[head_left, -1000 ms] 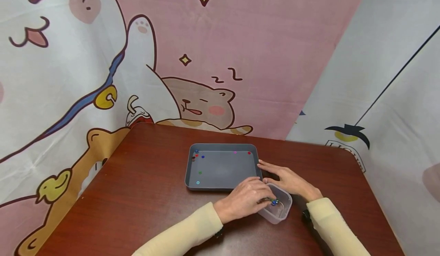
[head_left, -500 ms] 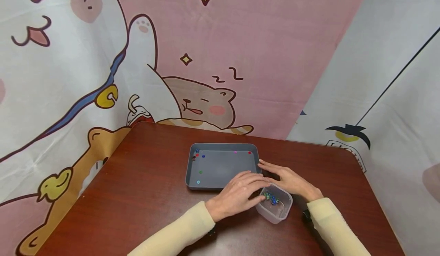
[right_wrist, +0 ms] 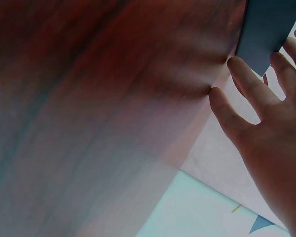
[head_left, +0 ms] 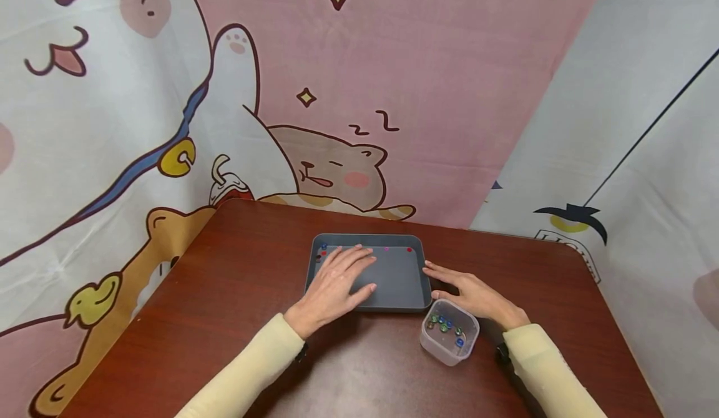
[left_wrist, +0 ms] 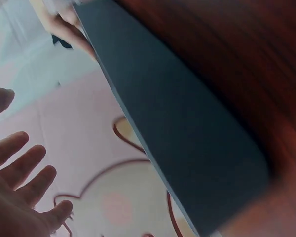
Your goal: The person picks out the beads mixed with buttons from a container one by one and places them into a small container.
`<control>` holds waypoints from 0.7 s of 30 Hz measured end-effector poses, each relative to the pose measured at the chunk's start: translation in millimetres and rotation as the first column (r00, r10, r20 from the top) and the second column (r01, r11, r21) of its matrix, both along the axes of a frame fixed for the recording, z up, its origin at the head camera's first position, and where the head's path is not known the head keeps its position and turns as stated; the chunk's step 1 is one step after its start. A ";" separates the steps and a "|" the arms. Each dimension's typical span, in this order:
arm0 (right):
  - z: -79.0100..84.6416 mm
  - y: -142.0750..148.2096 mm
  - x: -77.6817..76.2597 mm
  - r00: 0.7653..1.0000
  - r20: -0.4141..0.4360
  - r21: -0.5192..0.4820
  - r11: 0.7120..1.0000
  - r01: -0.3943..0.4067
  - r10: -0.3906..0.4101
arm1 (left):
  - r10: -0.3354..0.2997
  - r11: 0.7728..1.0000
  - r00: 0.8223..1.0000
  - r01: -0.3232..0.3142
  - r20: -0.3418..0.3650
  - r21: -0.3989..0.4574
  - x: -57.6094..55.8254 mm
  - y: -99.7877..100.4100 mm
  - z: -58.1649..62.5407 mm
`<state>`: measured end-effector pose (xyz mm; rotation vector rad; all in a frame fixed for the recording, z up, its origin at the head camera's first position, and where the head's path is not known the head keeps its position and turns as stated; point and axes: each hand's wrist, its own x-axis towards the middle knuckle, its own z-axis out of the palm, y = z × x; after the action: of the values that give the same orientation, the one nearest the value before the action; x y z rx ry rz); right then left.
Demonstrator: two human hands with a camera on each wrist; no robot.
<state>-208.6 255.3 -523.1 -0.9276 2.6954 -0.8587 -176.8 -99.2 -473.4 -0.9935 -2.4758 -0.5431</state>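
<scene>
My left hand is over the left half of a dark grey tray, fingers spread and holding nothing. The left wrist view shows that hand above the tray's outer wall. My right hand lies at the tray's right edge, fingers extended; in the right wrist view its fingertips are near the table. Between the hands at the front stands a clear plastic box with several blue and green glass marbles. Small coloured dots, including a red one and a pink one, show in the tray.
The brown wooden table reaches back to a cartoon-printed cloth hanging behind and at the sides. A blue marble or bead sits in the tray's back left corner. My left hand hides part of the tray.
My left hand has come out of the plastic box and moved left over the tray, its fingers spreading. Marbles now show in the box. The right hand has stayed in place.
</scene>
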 end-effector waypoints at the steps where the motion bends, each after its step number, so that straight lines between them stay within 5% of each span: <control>1: -0.1 -0.1 0.1 1.000 -0.001 0.001 1.000 -0.003 0.003 | 0.021 1.000 1.000 -0.021 -0.001 -0.007 -2.3 -5.2 -0.7; 11: -0.6 0.6 0.5 1.000 -0.005 -0.005 1.000 -0.002 0.002 | 0.194 0.979 0.981 -0.191 0.027 -0.075 -27.2 -44.5 -9.0; 21: 0.5 0.3 0.5 1.000 -0.010 -0.004 1.000 -0.007 0.007 | 0.254 0.959 0.967 -0.251 0.006 -0.132 -55.3 -58.9 -20.7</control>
<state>-208.1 255.6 -522.5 -0.9436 2.6980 -0.8615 -232.1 -158.1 -494.1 -0.7025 -2.6338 -0.3156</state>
